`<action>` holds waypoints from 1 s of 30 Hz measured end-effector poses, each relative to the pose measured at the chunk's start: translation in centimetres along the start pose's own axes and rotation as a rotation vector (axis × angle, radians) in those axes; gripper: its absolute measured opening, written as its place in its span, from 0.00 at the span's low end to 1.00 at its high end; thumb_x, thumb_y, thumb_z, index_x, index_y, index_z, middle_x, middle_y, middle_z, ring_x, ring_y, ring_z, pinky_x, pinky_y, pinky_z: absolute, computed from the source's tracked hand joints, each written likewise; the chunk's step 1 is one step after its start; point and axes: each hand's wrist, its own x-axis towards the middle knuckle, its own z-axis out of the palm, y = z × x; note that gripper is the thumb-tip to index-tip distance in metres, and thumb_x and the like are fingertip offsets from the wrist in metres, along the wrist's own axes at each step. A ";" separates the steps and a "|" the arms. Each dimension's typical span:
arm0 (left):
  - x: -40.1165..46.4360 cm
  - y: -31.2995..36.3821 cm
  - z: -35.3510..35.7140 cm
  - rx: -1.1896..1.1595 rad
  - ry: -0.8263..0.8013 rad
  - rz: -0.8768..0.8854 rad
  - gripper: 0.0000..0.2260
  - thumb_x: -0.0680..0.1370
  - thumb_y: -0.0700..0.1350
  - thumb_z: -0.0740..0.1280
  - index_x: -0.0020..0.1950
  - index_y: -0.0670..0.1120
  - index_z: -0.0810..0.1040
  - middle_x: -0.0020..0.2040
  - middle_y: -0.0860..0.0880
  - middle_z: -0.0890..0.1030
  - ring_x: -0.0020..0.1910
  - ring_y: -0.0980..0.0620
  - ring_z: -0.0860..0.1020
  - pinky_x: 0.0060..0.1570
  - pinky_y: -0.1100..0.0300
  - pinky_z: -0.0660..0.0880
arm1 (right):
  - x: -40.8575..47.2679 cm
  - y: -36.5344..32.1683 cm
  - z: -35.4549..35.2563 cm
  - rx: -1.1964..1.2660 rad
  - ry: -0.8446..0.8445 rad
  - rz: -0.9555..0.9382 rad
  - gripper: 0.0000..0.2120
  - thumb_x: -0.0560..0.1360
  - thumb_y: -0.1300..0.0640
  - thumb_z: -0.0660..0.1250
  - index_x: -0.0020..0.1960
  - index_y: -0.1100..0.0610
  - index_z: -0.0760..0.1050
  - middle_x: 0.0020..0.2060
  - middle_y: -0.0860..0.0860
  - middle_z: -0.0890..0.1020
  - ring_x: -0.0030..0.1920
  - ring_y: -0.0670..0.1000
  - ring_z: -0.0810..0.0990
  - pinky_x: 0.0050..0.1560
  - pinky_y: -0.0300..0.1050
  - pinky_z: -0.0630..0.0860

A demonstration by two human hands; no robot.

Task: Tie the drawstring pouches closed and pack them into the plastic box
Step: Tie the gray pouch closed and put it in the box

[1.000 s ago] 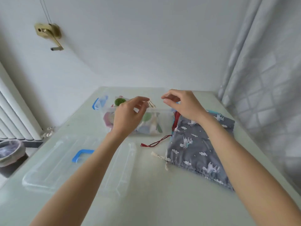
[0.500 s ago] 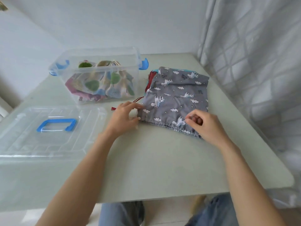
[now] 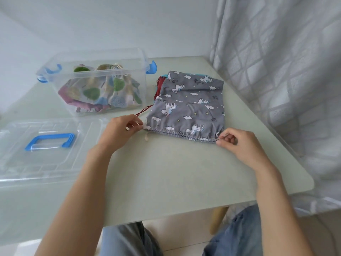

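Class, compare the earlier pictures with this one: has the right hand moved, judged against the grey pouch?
Yes. The right hand has gone from above the plastic box to the right end of the grey pouch hem, where it pinches the drawstring.

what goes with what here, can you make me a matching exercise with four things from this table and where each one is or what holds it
Things:
1. grey unicorn pouch
2. tree-print pouches
3. clear lid
4. white drawstring end

Places:
a. inside the plastic box
b. pinched by the right hand
c. flat on the table, left of both arms
d. on top of the pouch stack, beside the box

Pairs: 1-d, 2-a, 3-c, 4-b
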 end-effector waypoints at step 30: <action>1.9 2.5 0.4 -1.608 0.338 -0.440 0.16 0.82 0.40 0.53 0.34 0.49 0.60 0.21 0.55 0.61 0.19 0.59 0.58 0.17 0.68 0.53 | 7.5 -4.5 -0.1 1.760 0.269 0.411 0.17 0.82 0.55 0.52 0.35 0.55 0.61 0.21 0.46 0.68 0.19 0.43 0.61 0.19 0.34 0.59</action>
